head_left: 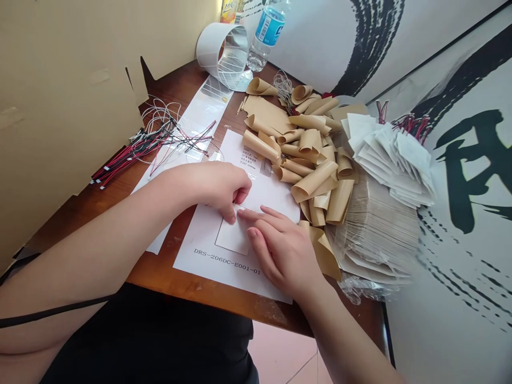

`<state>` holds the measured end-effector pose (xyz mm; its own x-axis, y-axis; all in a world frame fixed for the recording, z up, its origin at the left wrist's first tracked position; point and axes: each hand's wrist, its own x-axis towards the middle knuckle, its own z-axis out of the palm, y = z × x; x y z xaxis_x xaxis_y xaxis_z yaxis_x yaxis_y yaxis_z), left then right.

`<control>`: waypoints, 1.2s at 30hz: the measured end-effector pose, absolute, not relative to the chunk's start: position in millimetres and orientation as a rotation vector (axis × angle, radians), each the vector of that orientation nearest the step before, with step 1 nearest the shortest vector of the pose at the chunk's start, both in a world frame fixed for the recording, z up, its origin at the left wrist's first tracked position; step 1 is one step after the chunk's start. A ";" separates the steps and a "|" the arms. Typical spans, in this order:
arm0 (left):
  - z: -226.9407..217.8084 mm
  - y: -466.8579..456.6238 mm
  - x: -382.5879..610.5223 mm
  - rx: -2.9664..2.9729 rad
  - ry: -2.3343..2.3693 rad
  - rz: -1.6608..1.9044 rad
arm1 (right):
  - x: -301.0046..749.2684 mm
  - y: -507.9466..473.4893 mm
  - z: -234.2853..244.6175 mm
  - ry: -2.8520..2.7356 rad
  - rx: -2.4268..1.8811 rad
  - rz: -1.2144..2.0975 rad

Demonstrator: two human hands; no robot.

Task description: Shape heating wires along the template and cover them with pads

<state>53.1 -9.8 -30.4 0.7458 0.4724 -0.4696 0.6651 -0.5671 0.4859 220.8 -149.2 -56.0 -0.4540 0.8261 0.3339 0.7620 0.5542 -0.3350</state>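
Observation:
A thin white square piece (234,234) lies on a printed paper sheet (192,253) on the table. My left hand (222,186) is at the top edge of this piece, fingers curled in and thumb pointing down onto it. Whatever the curled fingers hold, if anything, is hidden. My right hand (280,240) lies over the right side of the piece. Its fingers are stretched out and apart, with the index fingertip close to my left thumb.
Curled brown paper pieces (316,178) heap to the right, beside a stack of white pieces (376,229) in clear plastic. Thin red, black and white wires (150,141) lie left. A white roll (218,50) and water bottle (266,37) stand at the back.

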 end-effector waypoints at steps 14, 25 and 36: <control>-28.6 2.4 47.5 2.191 0.781 -0.364 | 220.1 -149.4 -62.3 -2.330 -1.340 0.198; -31.4 3.8 46.9 2.212 0.811 -0.342 | 216.9 -147.3 -69.7 -2.247 -1.362 0.126; -39.6 -5.0 46.7 2.339 0.899 -0.068 | 211.0 -148.8 -72.4 -2.043 -1.403 0.332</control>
